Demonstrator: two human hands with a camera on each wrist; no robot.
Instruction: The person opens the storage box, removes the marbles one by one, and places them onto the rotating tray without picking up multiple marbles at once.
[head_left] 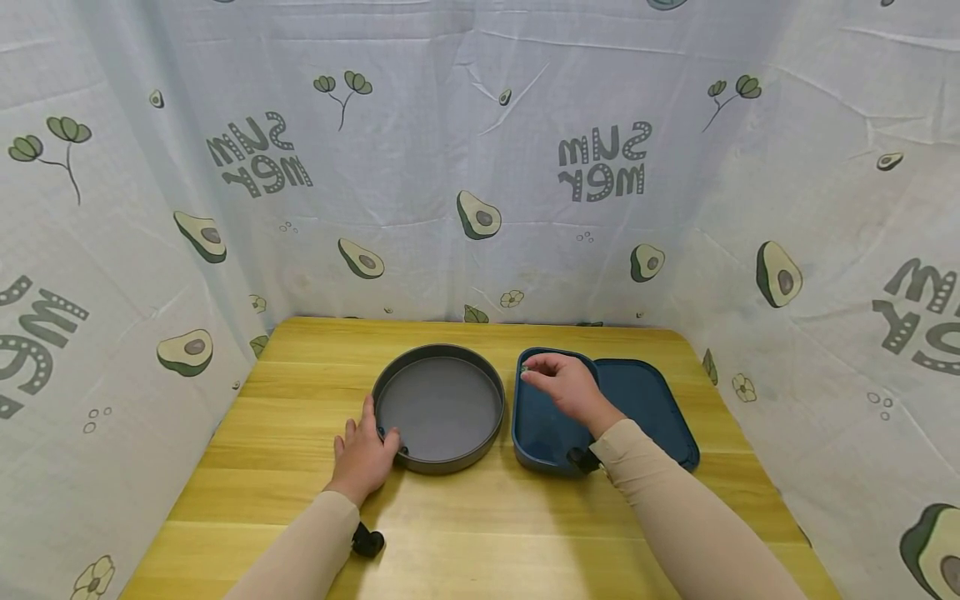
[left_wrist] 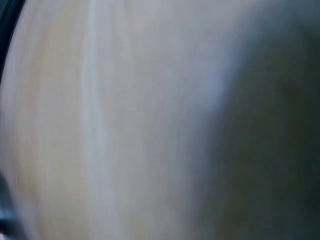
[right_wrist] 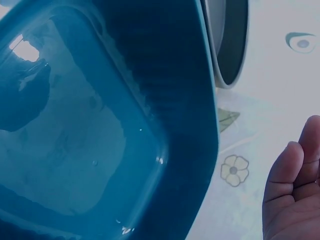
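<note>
My left hand [head_left: 365, 454] rests against the near left rim of a round grey pan [head_left: 442, 408], fingers spread and thumb over the rim. Two small dark bits show on that rim beside the thumb. Above a dark blue rectangular box [head_left: 547, 429], my right hand [head_left: 564, 383] has its thumb and fingers together, pinching a tiny green thing [head_left: 524, 368] whose kind is too small to make out. In the right wrist view the box's glossy inside [right_wrist: 75, 150] fills the left, with my fingers [right_wrist: 285, 170] at the right edge. Blur fills the left wrist view.
A flat dark blue lid or tray [head_left: 641, 408] lies right of the box, partly behind my right forearm. Everything stands on a wooden table [head_left: 465, 542]. White cloth with avocado prints [head_left: 480, 167] hangs around the back and both sides.
</note>
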